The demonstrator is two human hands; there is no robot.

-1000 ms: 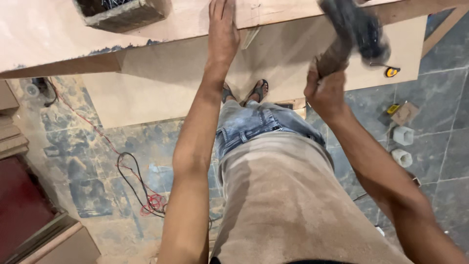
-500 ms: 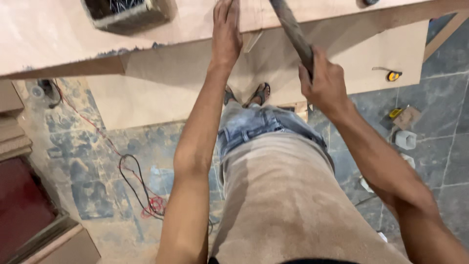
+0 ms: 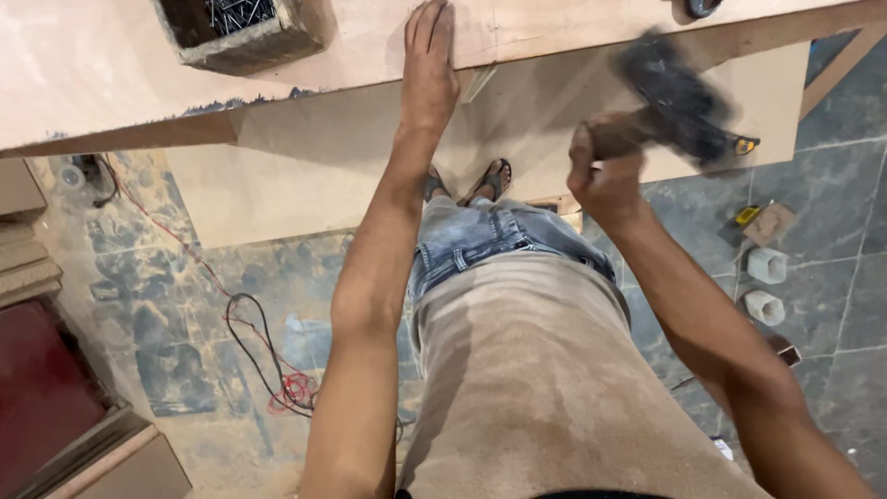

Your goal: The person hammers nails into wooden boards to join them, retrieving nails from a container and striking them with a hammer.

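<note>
My left hand (image 3: 428,65) lies flat, palm down, on the near edge of a light wooden board (image 3: 111,74) that spans the top of the view. My right hand (image 3: 602,171) grips the wooden handle of a hammer (image 3: 673,109); its dark head is blurred and raised to the right, away from the board's edge. A small wooden box of dark nails (image 3: 242,30) sits on the board to the left of my left hand.
A second board (image 3: 305,176) lies on the grey tiled floor below. A yellow tape measure (image 3: 745,144) rests on it at right. Red and black cables (image 3: 268,370) trail on the floor at left. Small white and cardboard pieces (image 3: 765,264) lie at right.
The hammer swung down onto the board near my left hand half a second ago and has now swung back up to the right. My left hand stayed on the board.
</note>
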